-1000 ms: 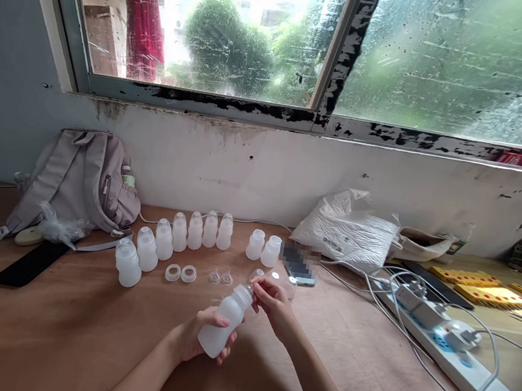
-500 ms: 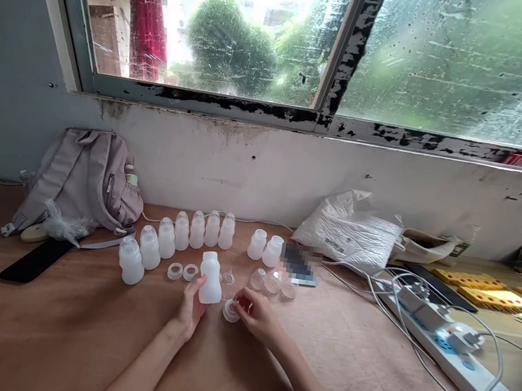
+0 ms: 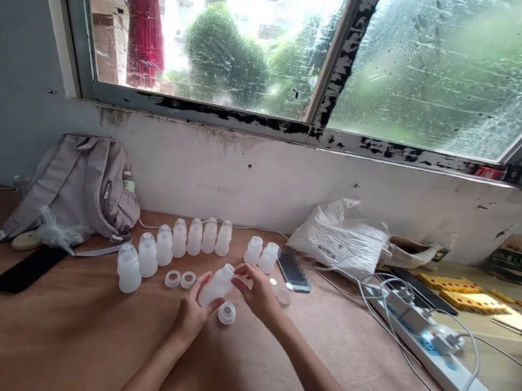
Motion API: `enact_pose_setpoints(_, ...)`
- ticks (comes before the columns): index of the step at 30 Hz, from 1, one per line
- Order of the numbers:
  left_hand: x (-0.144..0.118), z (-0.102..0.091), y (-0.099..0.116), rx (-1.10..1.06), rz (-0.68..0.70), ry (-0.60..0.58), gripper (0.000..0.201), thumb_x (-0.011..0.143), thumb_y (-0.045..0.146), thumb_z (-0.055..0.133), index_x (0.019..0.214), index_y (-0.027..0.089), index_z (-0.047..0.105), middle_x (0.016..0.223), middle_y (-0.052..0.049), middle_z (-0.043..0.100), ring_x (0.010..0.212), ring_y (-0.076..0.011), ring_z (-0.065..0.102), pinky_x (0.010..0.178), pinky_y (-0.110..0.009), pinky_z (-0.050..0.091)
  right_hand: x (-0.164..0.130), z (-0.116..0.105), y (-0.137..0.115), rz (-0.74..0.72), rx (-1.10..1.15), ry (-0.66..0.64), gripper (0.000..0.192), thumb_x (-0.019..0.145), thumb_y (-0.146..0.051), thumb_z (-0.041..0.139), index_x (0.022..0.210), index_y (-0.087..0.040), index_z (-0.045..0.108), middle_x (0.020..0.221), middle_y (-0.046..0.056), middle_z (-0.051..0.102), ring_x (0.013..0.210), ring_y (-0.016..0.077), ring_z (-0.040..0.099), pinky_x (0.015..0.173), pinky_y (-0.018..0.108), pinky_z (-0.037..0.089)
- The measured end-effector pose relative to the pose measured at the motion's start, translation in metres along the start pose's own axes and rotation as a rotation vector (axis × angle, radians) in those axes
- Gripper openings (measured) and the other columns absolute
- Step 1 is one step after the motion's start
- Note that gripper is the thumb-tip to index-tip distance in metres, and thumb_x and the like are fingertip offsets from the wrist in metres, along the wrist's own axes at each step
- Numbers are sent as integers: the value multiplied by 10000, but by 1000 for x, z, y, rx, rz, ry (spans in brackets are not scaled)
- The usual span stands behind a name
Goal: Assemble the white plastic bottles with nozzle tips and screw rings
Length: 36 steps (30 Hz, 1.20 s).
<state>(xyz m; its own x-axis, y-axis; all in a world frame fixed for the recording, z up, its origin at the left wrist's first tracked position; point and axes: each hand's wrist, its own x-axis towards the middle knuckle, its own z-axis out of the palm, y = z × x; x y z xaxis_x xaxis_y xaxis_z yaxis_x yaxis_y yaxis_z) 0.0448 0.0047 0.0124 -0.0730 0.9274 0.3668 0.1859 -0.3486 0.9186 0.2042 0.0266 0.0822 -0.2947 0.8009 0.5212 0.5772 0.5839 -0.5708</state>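
Both hands met on one white bottle (image 3: 218, 283), tilted just above the table (image 3: 52, 334) near the middle of its width, in front of the row of capped bottles (image 3: 177, 242) by the back edge. The left hand (image 3: 191, 312) curled its fingers round the bottle's base, and the right hand (image 3: 259, 292) closed its fingertips on the neck. A white cap (image 3: 227, 313) lay on the table just below the bottle, between the two hands. Two white rings (image 3: 180, 279) lay to the left.
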Motion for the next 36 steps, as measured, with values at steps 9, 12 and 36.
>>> enact_pose_setpoints(9,-9,5,-1,469,141,-180,629,579,530,627,1108,216,494,1123,-99,508,1063,-287,422,916,-446,280,65,-23,31,-9,-658,-6,95,801,-193,483,850,-205,563,909,70,580,882,212,474,751,313,316)
enact_pose_setpoints(12,-14,7,0,571,133,-257,554,562,507,648,1039,241,549,1098,-86,521,1042,-298,414,899,-456,251,80,-13,46,4,-805,-33,109,801,-184,477,867,-207,561,924,72,582,900,213,463,777,320,288)
enact_pose_setpoints(36,20,-22,-27,686,169,94,328,698,300,570,1012,208,559,995,-69,606,956,-259,488,852,-405,308,15,61,24,47,-59,95,238,846,-352,361,943,-197,512,741,38,564,628,155,513,598,267,394)
